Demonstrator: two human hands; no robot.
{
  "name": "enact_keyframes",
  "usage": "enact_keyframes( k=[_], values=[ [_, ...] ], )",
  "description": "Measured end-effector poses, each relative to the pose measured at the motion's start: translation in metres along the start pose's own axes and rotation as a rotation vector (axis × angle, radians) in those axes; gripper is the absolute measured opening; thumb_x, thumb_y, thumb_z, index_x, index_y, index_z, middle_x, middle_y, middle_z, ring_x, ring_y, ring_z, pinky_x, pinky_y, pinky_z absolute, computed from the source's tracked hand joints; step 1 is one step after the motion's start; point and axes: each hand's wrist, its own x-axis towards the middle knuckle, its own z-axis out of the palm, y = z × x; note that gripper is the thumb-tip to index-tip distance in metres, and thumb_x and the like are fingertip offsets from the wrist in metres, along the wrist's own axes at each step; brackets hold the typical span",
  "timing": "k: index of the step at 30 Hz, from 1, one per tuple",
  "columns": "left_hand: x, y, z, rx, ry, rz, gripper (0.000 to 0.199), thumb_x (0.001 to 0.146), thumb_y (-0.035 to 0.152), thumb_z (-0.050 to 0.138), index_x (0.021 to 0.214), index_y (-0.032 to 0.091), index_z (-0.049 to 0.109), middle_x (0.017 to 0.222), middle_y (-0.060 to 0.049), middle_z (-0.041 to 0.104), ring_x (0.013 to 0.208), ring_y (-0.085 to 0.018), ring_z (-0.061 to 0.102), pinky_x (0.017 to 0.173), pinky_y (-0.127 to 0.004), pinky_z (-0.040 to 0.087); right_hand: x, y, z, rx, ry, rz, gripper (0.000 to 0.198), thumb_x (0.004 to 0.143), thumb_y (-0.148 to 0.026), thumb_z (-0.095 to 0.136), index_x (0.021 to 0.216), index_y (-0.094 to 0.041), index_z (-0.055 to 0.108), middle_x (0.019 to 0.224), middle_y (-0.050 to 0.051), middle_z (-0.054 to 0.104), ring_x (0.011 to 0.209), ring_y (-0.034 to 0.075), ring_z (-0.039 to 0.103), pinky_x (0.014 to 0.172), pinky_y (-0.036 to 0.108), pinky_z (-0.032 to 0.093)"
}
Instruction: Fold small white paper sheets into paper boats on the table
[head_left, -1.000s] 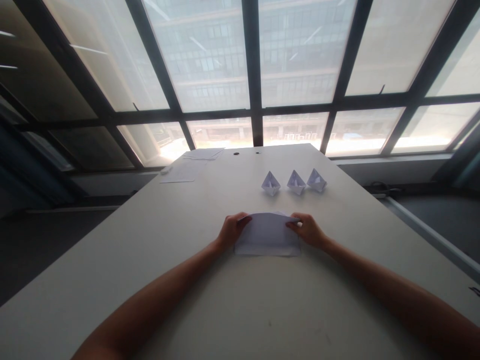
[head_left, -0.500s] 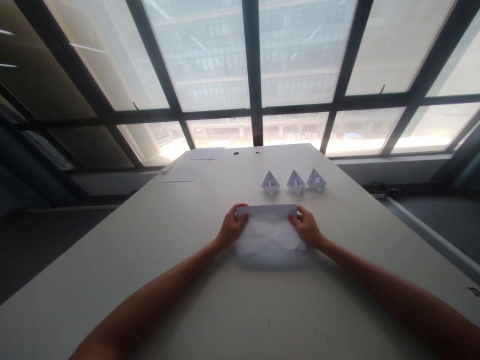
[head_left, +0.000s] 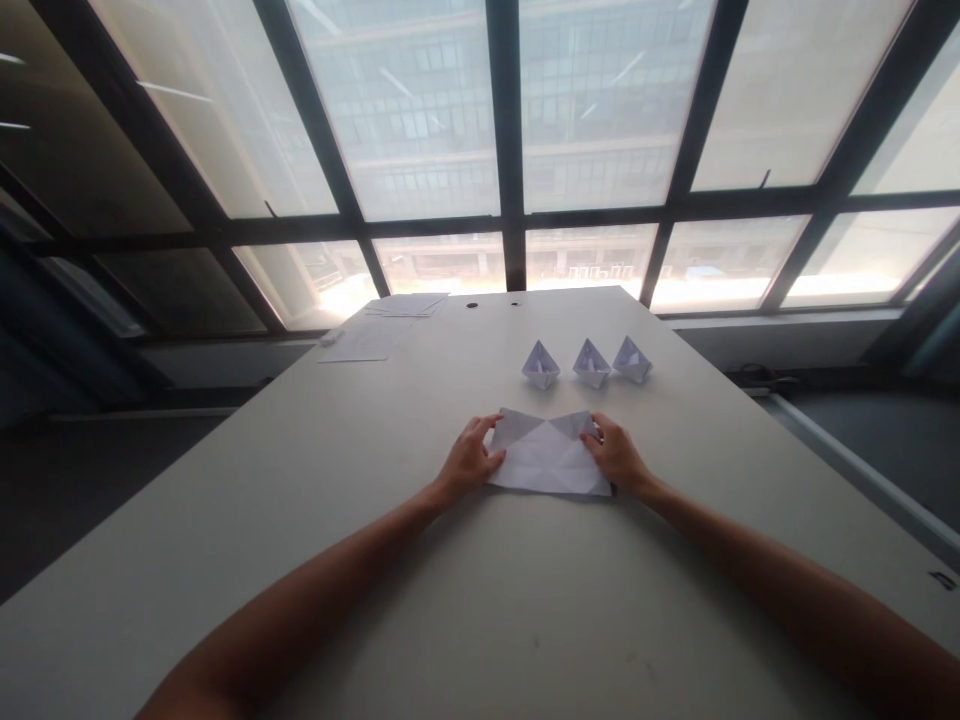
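Note:
A creased sheet of white paper (head_left: 551, 462) lies low over the table between my hands, its far edge dipping in a V at the middle. My left hand (head_left: 469, 455) grips its left side, thumb on top and fingers at the far corner. On the other side, my right hand (head_left: 615, 452) pinches the right edge near the far corner, with some fingers hidden behind the paper. Just beyond stand three folded paper boats: the left boat (head_left: 541, 366), the middle boat (head_left: 592, 365) and the right boat (head_left: 632, 360).
The white table (head_left: 420, 620) stretches from me to the windows. Flat paper sheets (head_left: 358, 340) lie at its far left, with a small pale object (head_left: 330, 338) beside them. A dark round hole (head_left: 472, 305) is set near the far edge.
The paper has come down flatter toward the table, and its far edge has gone from straight to a V-shaped dip. My left hand has shifted slightly right and its fingers have spread.

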Motion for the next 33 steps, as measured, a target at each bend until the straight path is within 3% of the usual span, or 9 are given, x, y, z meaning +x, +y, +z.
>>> enact_keyframes(
  k=[4, 8, 12, 16, 18, 21, 24, 27, 33],
  values=[
    [-0.005, 0.006, 0.000, 0.315, -0.020, 0.213, 0.045, 0.083, 0.023, 0.063, 0.128, 0.026, 0.061, 0.144, -0.008, 0.045, 0.117, -0.026, 0.056, 0.105, -0.044, 0.044, -0.002, -0.004, -0.001, -0.061, -0.062, -0.035, 0.024, 0.085, -0.028, 0.057, 0.106, -0.019, 0.065, 0.092, 0.009, 0.074, 0.083, 0.024, 0.068, 0.074, 0.032, 0.051],
    [-0.007, 0.011, 0.002, 0.395, -0.256, 0.364, 0.050, 0.094, 0.034, 0.054, 0.142, 0.026, 0.050, 0.155, -0.007, 0.038, 0.144, -0.028, 0.032, 0.119, -0.048, 0.022, -0.007, -0.012, 0.003, -0.159, -0.119, -0.036, 0.039, 0.088, -0.029, 0.056, 0.125, -0.018, 0.059, 0.100, 0.011, 0.072, 0.088, 0.026, 0.067, 0.080, 0.036, 0.052],
    [-0.008, 0.010, 0.004, 0.450, -0.438, 0.372, 0.063, 0.099, 0.052, 0.041, 0.155, 0.026, 0.029, 0.162, -0.008, 0.022, 0.150, -0.028, 0.018, 0.121, -0.049, 0.012, -0.014, -0.021, 0.007, -0.458, -0.006, -0.124, 0.071, 0.086, -0.026, 0.058, 0.151, -0.013, 0.033, 0.132, 0.019, 0.057, 0.124, 0.035, 0.050, 0.104, 0.048, 0.042],
    [-0.006, 0.009, 0.003, 0.498, -0.484, 0.387, 0.066, 0.100, 0.055, 0.036, 0.157, 0.026, 0.021, 0.163, -0.009, 0.014, 0.151, -0.027, 0.010, 0.121, -0.049, 0.007, -0.019, -0.027, 0.013, -0.564, -0.145, -0.343, 0.058, 0.092, -0.024, 0.049, 0.149, -0.017, 0.040, 0.153, 0.016, 0.037, 0.145, 0.031, 0.025, 0.118, 0.051, 0.022],
    [-0.004, 0.012, 0.005, 0.508, -0.506, 0.381, 0.066, 0.100, 0.053, 0.036, 0.157, 0.026, 0.019, 0.163, -0.010, 0.014, 0.151, -0.027, 0.009, 0.120, -0.051, 0.006, -0.020, -0.027, 0.018, -0.557, -0.293, -0.386, 0.053, 0.096, -0.030, 0.044, 0.147, -0.017, 0.043, 0.156, 0.015, 0.035, 0.147, 0.029, 0.024, 0.119, 0.051, 0.018],
    [0.000, 0.020, 0.015, 0.541, -0.545, 0.338, 0.067, 0.099, 0.048, 0.038, 0.157, 0.021, 0.019, 0.163, -0.013, 0.013, 0.151, -0.030, 0.008, 0.119, -0.057, 0.006, -0.020, -0.026, 0.027, -0.570, -0.417, -0.326, 0.058, 0.098, -0.037, 0.039, 0.150, -0.011, 0.038, 0.157, 0.018, 0.032, 0.147, 0.029, 0.025, 0.119, 0.051, 0.018],
    [0.005, 0.029, 0.036, 0.582, -0.469, 0.326, 0.063, 0.100, 0.036, 0.031, 0.156, 0.010, 0.019, 0.162, -0.019, 0.014, 0.151, -0.030, 0.009, 0.118, -0.057, 0.003, -0.018, -0.028, 0.039, -0.603, -0.413, -0.255, 0.060, 0.096, -0.029, 0.037, 0.150, -0.003, 0.036, 0.157, 0.022, 0.028, 0.148, 0.032, 0.021, 0.119, 0.052, 0.018],
    [0.009, 0.032, 0.053, 0.571, -0.379, 0.334, 0.060, 0.102, 0.033, 0.025, 0.156, 0.007, 0.020, 0.161, -0.019, 0.020, 0.151, -0.027, 0.012, 0.120, -0.051, 0.007, -0.016, -0.033, 0.052, -0.603, -0.376, -0.205, 0.061, 0.092, -0.020, 0.035, 0.150, 0.001, 0.034, 0.156, 0.025, 0.030, 0.147, 0.034, 0.023, 0.118, 0.053, 0.023],
    [0.016, 0.023, 0.053, 0.549, -0.378, 0.333, 0.060, 0.103, 0.037, 0.021, 0.157, 0.010, 0.019, 0.162, -0.015, 0.019, 0.151, -0.023, 0.014, 0.121, -0.044, 0.010, -0.014, -0.037, 0.058, -0.600, -0.337, -0.229, 0.060, 0.094, -0.019, 0.029, 0.149, 0.004, 0.034, 0.155, 0.025, 0.030, 0.147, 0.032, 0.023, 0.119, 0.049, 0.020]
  ],
)
